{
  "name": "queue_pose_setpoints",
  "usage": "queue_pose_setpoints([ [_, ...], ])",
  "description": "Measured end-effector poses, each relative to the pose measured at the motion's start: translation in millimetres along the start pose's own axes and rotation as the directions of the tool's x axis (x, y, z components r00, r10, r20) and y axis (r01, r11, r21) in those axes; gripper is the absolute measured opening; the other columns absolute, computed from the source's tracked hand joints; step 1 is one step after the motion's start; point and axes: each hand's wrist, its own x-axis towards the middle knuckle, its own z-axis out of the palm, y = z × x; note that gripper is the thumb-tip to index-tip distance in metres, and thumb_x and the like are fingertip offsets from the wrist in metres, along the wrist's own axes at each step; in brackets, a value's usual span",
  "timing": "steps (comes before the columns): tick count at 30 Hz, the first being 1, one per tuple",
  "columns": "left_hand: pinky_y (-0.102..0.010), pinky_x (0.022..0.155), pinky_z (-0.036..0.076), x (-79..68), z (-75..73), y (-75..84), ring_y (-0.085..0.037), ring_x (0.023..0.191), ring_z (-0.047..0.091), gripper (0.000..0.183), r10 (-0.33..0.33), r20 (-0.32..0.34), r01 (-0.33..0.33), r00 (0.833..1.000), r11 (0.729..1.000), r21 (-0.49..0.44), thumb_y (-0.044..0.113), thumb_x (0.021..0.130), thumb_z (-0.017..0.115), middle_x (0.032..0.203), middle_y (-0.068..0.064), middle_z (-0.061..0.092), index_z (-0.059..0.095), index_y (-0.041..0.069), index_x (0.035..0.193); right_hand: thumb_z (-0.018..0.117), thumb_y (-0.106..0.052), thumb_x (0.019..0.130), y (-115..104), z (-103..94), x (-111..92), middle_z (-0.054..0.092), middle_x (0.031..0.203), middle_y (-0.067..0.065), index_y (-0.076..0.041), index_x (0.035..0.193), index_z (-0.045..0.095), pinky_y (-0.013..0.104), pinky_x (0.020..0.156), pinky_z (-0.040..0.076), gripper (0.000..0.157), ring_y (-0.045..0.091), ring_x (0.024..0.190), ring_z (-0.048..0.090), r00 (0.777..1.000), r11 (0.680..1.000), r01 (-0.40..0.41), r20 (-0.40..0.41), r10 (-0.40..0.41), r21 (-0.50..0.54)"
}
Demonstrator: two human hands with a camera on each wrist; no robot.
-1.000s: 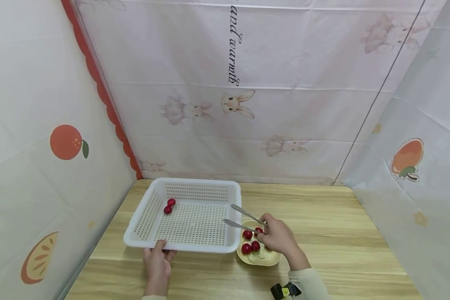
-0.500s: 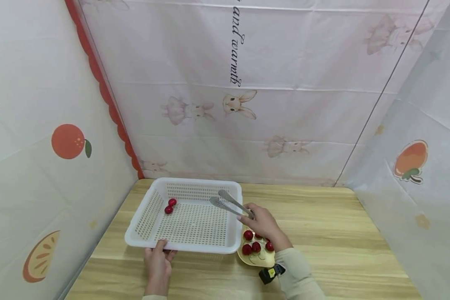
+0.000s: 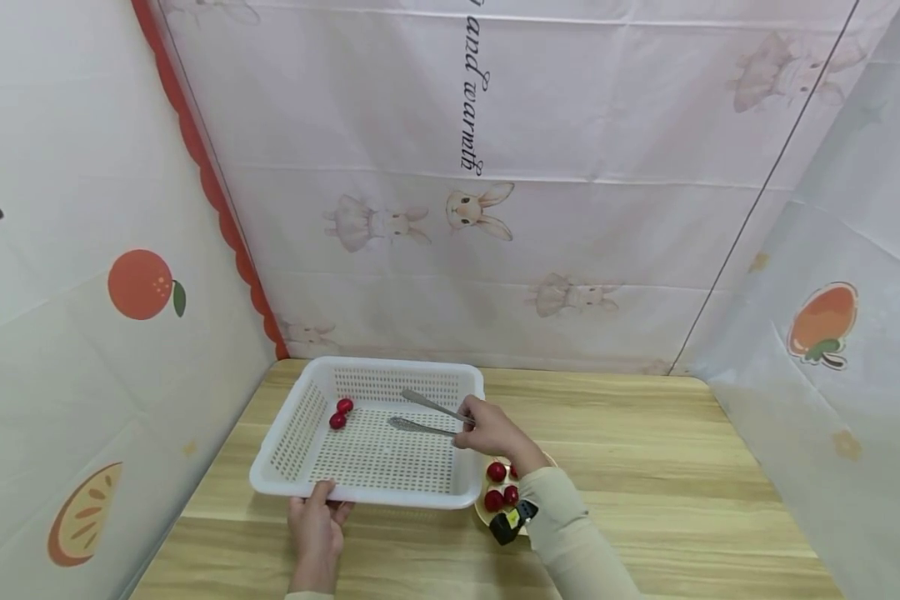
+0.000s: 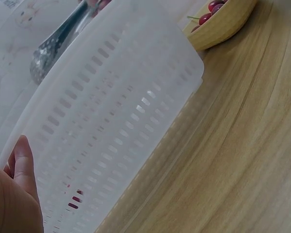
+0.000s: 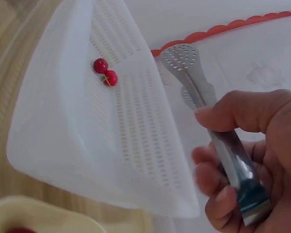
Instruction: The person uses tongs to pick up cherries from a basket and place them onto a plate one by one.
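My left hand [image 3: 317,533] grips the near rim of a white plastic basket [image 3: 375,497], its thumb over the edge. My right hand [image 3: 498,435] holds metal tongs [image 3: 420,427] above the basket's right side. The tong arms are spread apart, and nothing shows between their perforated tips in the right wrist view. Two red cherries [image 5: 110,77] lie together in the basket, toward its far left. Several more cherries [image 3: 493,500] sit in a yellow bowl [image 4: 233,33] to the basket's right. The right forearm partly hides that bowl in the head view.
All of this stands on a wooden table [image 3: 667,483]. Printed cloth hangings [image 3: 607,192] rise behind the table and along both sides. A black device [image 3: 506,527] is strapped to the right wrist, over the bowl.
My right hand has carried the tongs left, from over the yellow bowl to over the basket. The left hand stays on the rim, and the two cherries in the basket have not moved.
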Motion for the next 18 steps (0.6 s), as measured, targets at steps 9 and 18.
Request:
queue_pose_setpoints([
  [9,-0.032,0.066,0.058,3.2,-1.4,-1.6,-0.016,0.084,0.066,0.047,-0.012,-0.009,0.012,1.0,1.0,-0.005,-0.001,0.09,0.045,0.092,0.008,0.067,0.04,0.021,0.131,0.071,-0.005,0.068,2,24.1,22,0.051,0.064,0.001,-0.002,0.108,0.055,0.022,0.043,0.045,0.043,0.011,0.051,0.047,0.998,0.994,-0.047,-0.028,0.05,0.097],
  [18,-0.033,0.063,0.058,4.6,-4.1,-4.0,-0.017,0.08,0.067,0.038,0.011,0.013,-0.01,1.0,0.999,-0.036,-0.004,0.089,0.045,0.091,0.004,0.068,0.045,0.021,0.118,0.073,-0.007,0.072,-1,39.4,41,0.057,0.068,0.003,-0.003,0.101,0.057,0.027,0.045,0.049,0.034,0.014,0.051,0.05,0.992,0.982,-0.12,-0.008,0.123,0.143],
])
